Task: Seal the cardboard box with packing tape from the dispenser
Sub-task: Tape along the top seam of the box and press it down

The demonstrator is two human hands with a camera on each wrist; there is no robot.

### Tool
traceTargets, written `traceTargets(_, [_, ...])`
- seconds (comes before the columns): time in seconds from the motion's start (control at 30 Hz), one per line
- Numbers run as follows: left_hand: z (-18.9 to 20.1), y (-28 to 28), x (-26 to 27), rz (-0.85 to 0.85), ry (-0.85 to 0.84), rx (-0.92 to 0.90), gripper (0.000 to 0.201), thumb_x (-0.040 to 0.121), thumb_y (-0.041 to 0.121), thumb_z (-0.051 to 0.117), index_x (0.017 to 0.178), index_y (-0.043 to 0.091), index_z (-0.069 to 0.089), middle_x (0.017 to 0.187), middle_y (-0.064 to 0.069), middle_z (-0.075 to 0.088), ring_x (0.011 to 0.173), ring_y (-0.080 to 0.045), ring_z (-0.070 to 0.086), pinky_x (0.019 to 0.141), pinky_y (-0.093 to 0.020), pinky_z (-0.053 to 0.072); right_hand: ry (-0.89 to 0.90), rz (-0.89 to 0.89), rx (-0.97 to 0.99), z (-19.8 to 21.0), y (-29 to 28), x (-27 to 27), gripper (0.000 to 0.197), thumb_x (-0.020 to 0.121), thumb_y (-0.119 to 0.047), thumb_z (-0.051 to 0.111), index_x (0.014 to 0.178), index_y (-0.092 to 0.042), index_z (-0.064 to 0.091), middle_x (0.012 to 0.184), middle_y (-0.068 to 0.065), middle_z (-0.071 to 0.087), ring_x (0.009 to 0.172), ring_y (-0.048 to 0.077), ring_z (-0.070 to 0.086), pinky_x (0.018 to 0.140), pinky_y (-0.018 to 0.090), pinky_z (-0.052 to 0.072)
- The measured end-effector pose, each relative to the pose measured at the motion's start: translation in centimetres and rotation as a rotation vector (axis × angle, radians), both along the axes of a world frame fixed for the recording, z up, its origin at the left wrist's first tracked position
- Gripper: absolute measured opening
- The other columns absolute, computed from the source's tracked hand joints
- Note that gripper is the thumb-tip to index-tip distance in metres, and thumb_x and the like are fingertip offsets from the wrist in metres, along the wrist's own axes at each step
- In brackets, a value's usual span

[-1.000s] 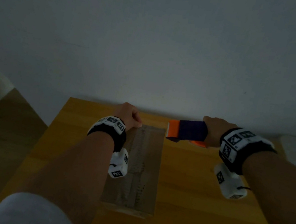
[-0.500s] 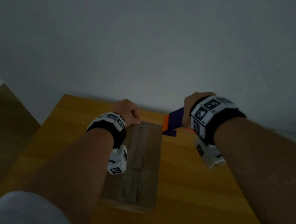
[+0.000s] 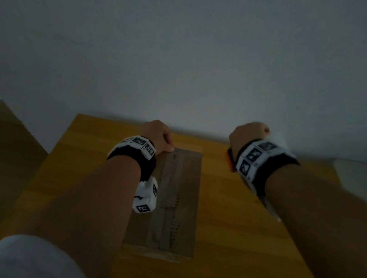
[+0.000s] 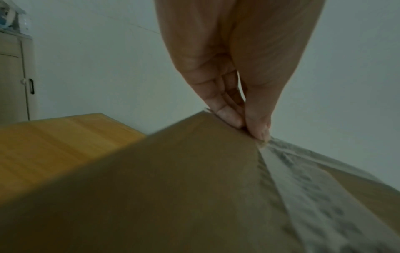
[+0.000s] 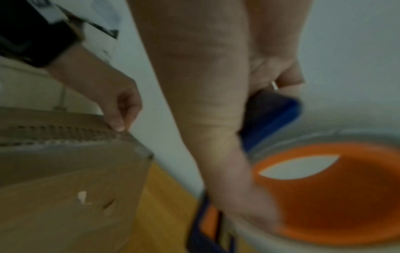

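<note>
A long cardboard box (image 3: 175, 199) lies on the yellow wooden table (image 3: 245, 243), with a strip of clear tape (image 4: 303, 179) along its top seam. My left hand (image 3: 159, 135) pinches the box's far edge (image 4: 249, 123) where the tape ends, thumb against fingers. My right hand (image 3: 247, 134) is raised to the right of the box's far end and grips the blue handle (image 5: 270, 119) of the tape dispenser. The dispenser's orange hub (image 5: 335, 188) and tape roll fill the right wrist view. In the head view my wrist hides all but an orange sliver (image 3: 230, 160).
A plain grey wall stands just behind the table's far edge. A beige cabinet (image 4: 13, 77) is off to the left, with floor below the table's left edge. A pale object (image 3: 362, 175) lies at the far right.
My right hand has lifted the dispenser up and turned it, so the blue and orange body that pointed left at the box now hides behind my wrist. The left hand has stayed put.
</note>
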State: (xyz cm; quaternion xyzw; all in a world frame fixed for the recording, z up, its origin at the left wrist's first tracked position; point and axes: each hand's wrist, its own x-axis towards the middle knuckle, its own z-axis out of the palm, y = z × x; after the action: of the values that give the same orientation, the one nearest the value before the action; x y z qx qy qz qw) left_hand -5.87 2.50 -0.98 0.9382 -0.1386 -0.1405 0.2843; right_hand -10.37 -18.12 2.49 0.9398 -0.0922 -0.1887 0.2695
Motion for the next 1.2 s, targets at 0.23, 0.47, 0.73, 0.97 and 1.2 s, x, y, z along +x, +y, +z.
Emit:
traceTargets(0.23, [0.1, -0.1, 0.7, -0.008, 0.032, 0.022, 0.013, 0.075, 0.019, 0.078, 0.084, 0.01, 0.077, 0.093, -0.006, 0.075, 0.082, -0.016, 0.065, 0.076, -0.025, 0.051, 0.066, -0.168, 0.258, -0.6, -1.6, -1.7, 0.047, 0.072, -0.058, 0.071, 0.077, -0.012, 0.059, 0.064, -0.002, 0.052, 0.056, 0.015, 0.054, 0.047, 0.023, 0.037])
traceTargets(0.47, [-0.2, -0.1, 0.9, 0.006, 0.047, 0.013, 0.013, 0.076, 0.018, 0.078, 0.086, 0.011, 0.078, 0.095, -0.007, 0.075, 0.08, -0.014, 0.063, 0.072, -0.024, 0.048, -0.065, -0.245, 0.373, -4.6, -1.8, -1.8, 0.061, 0.063, -0.073, 0.066, 0.068, -0.015, 0.047, 0.059, -0.001, 0.049, 0.055, 0.016, 0.052, 0.055, 0.027, 0.043])
traceTargets(0.73, [-0.5, 0.2, 1.1, -0.004, 0.039, 0.008, 0.013, 0.074, 0.021, 0.079, 0.084, 0.012, 0.078, 0.092, -0.004, 0.075, 0.077, -0.012, 0.061, 0.072, -0.024, 0.048, -0.02, -0.287, 0.409, -8.1, -0.1, -3.2, 0.055, 0.079, -0.057, 0.065, 0.102, -0.009, 0.054, 0.078, 0.005, 0.054, 0.077, 0.025, 0.055, 0.07, 0.034, 0.044])
traceTargets(0.97, [-0.9, 0.3, 1.3, 0.006, 0.035, -0.013, 0.012, 0.072, 0.02, 0.081, 0.081, 0.013, 0.078, 0.077, 0.004, 0.068, 0.068, -0.005, 0.059, 0.074, -0.023, 0.05, 0.097, -0.335, 0.544, -9.0, -0.3, -3.4, 0.036, 0.095, -0.047, 0.046, 0.087, -0.012, 0.049, 0.074, 0.009, 0.054, 0.062, 0.023, 0.052, 0.063, 0.035, 0.042])
traceTargets(1.2, [-0.7, 0.3, 1.2, -0.001, 0.038, 0.013, 0.009, 0.072, 0.022, 0.08, 0.079, 0.016, 0.078, 0.077, 0.005, 0.067, 0.072, -0.008, 0.059, 0.071, -0.024, 0.048, 0.357, -0.338, 0.648, -8.7, 1.0, -4.8, 0.04, 0.087, -0.039, 0.064, 0.069, -0.019, 0.035, 0.061, -0.001, 0.031, 0.053, 0.015, 0.036, 0.053, 0.025, 0.035])
